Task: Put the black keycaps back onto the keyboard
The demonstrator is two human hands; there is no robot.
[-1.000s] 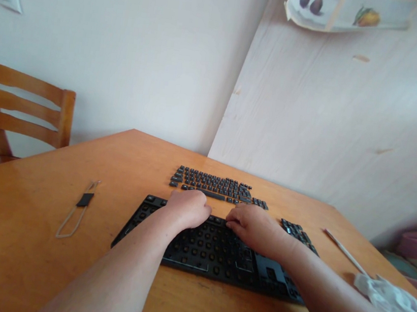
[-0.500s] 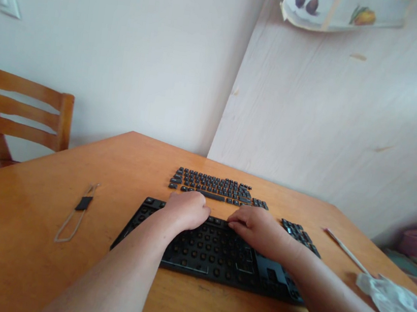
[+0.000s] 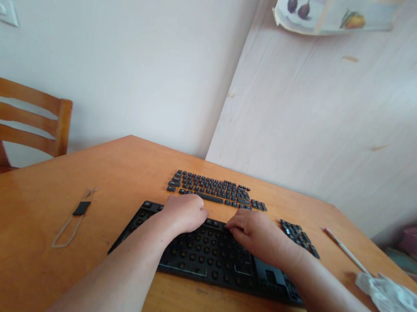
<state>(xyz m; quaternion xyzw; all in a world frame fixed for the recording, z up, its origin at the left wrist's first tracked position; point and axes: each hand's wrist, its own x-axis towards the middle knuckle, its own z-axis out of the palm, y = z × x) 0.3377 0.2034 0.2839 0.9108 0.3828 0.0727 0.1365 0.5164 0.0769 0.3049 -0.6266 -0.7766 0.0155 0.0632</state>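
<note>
A black keyboard (image 3: 215, 251) lies on the table in front of me, most of its keycaps off and the bare switch stems showing. A row of keycaps remains along its far edge. My left hand (image 3: 184, 213) rests over that far edge, left of the middle, with its fingers curled closed and mostly hidden. Farther right, my right hand (image 3: 254, 232) has its thumb and fingers pressed together at the same top row; whatever is between them is hidden. Loose black keycaps (image 3: 210, 187) lie in ordered rows behind the keyboard, and a smaller group of keycaps (image 3: 300, 235) lies to the right.
On the wooden table (image 3: 29, 235), a wire keycap puller (image 3: 81, 208) with a black grip lies at left. A thin white stick (image 3: 347, 252) and a crumpled white plastic bag (image 3: 389, 300) lie at right. A wooden chair (image 3: 25, 114) stands beyond the left edge; walls rise behind.
The view has shifted slightly, so the table sits a little lower in it. Both hands stay at the keyboard's top row with almost the same grip.
</note>
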